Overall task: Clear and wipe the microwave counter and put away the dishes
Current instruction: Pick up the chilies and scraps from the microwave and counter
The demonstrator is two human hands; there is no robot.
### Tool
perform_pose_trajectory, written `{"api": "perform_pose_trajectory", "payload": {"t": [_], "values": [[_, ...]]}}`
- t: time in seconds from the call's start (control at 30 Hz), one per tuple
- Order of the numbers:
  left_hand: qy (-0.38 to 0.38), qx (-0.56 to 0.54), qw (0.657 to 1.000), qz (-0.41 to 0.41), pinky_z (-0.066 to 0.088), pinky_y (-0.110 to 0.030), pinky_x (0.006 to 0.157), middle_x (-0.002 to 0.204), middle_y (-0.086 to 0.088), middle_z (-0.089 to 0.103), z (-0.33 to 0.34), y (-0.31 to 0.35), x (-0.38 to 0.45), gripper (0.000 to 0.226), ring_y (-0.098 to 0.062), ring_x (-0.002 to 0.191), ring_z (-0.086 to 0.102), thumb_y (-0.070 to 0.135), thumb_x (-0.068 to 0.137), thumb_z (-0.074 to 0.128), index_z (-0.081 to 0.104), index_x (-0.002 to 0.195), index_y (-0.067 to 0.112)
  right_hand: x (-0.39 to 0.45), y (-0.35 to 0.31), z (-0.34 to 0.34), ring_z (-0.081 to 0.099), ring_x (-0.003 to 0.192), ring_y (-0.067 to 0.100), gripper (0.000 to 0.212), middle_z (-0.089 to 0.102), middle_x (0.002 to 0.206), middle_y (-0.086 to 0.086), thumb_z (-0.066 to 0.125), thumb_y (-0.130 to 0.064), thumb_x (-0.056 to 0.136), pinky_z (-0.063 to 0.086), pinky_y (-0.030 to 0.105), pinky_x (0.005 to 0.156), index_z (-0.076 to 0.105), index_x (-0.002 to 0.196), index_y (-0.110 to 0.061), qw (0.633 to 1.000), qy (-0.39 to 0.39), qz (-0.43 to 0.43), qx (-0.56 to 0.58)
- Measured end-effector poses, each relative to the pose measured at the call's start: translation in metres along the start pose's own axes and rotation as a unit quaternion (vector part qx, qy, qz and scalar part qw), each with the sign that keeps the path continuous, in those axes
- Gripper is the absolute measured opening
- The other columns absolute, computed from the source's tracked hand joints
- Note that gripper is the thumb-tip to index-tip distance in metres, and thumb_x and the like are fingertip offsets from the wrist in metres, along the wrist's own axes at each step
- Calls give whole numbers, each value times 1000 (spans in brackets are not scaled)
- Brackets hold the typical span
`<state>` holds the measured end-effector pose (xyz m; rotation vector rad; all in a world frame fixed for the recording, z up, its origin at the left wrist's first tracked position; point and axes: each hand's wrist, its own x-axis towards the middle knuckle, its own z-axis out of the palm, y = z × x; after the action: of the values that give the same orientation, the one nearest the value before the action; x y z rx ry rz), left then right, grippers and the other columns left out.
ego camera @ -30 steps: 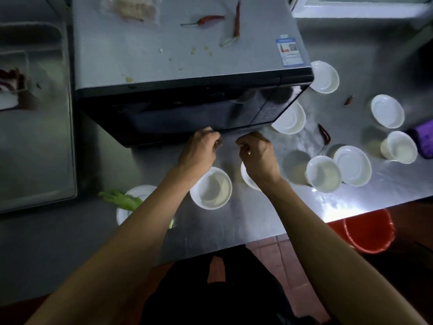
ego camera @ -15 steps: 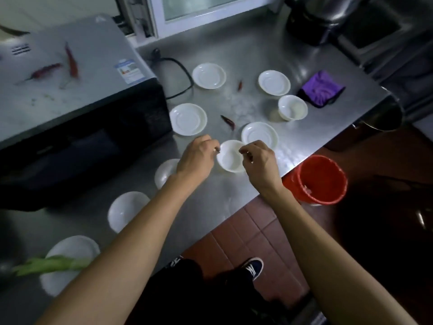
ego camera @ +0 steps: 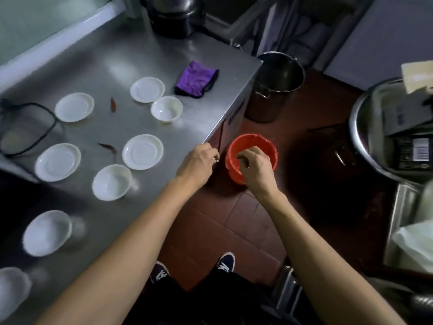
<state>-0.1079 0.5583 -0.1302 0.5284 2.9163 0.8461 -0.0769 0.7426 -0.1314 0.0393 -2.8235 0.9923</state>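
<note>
The steel counter [ego camera: 131, 57] carried white dishes [ego camera: 142, 151], two dried chillies [ego camera: 108, 146] and the purple cloth [ego camera: 195, 79], none wiped or put away yet. My right hand [ego camera: 254, 167] hung over the red bucket [ego camera: 251, 146] on the floor, left hand [ego camera: 198, 163] at the counter edge. Fingers on both were curled together, seemingly pinching tiny scraps, so I judged I was binning debris; next, let go over the bucket.

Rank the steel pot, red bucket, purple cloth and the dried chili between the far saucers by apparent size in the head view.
1. steel pot
2. red bucket, close behind; both sit on the floor, so the order is unsure
3. purple cloth
4. dried chili, clearly smallest
</note>
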Motion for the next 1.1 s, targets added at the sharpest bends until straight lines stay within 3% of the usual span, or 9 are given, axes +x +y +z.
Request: {"api": "perform_pose_trajectory", "payload": {"t": [0.23, 0.6, 0.83, 0.97, 1.1], "values": [[-51, 3, 997, 49, 51, -39, 86, 97, -10, 64, 45, 33, 59, 9, -29, 95, 62, 2, 89, 67, 73, 94, 6, 15, 65, -28, 65, 88, 27, 25, 68, 98, 11, 62, 11, 82, 55, 38, 79, 76, 98, -2, 998, 13, 60, -14], [-117, -16, 990, 73, 50, -40, 88, 102, -6, 62, 99, 18, 194, 16, -24, 99, 59, 1, 92, 62, 72, 100, 10, 102, 131, -22, 64, 99, 24, 23, 66, 110, 7, 64, -2, 90, 54, 42, 88, 75, 109, -6, 983, -46, 170, -45], [-161, -22, 983, 88, 49, -39, 86, 98, -9, 63, 136, 27, 252, 10, -27, 97, 60, 5, 91, 65, 73, 96, 8, 143, 173, -26, 64, 91, 27, 20, 66, 101, 9, 64, 1, 86, 54, 44, 80, 75, 102, -6, 981, -44, 188, -35], [-190, -13, 979, 66, 48, -39, 84, 98, -9, 63, 154, 45, 280, 9, -26, 97, 59, 12, 92, 65, 73, 96, 8, 163, 207, -33, 63, 86, 27, 19, 64, 94, 6, 63, 1, 85, 52, 37, 73, 75, 97, -7, 980, -53, 191, -25], [-193, 2, 981, 29, 48, -40, 84, 98, -10, 64, 170, 56, 299, 12, -29, 96, 62, 3, 89, 65, 74, 95, 8, 181, 246, -38, 62, 86, 26, 19, 60, 92, 1, 61, 1, 87, 52, 36, 74, 75, 96, -9, 979, -82, 188, -9]]}}
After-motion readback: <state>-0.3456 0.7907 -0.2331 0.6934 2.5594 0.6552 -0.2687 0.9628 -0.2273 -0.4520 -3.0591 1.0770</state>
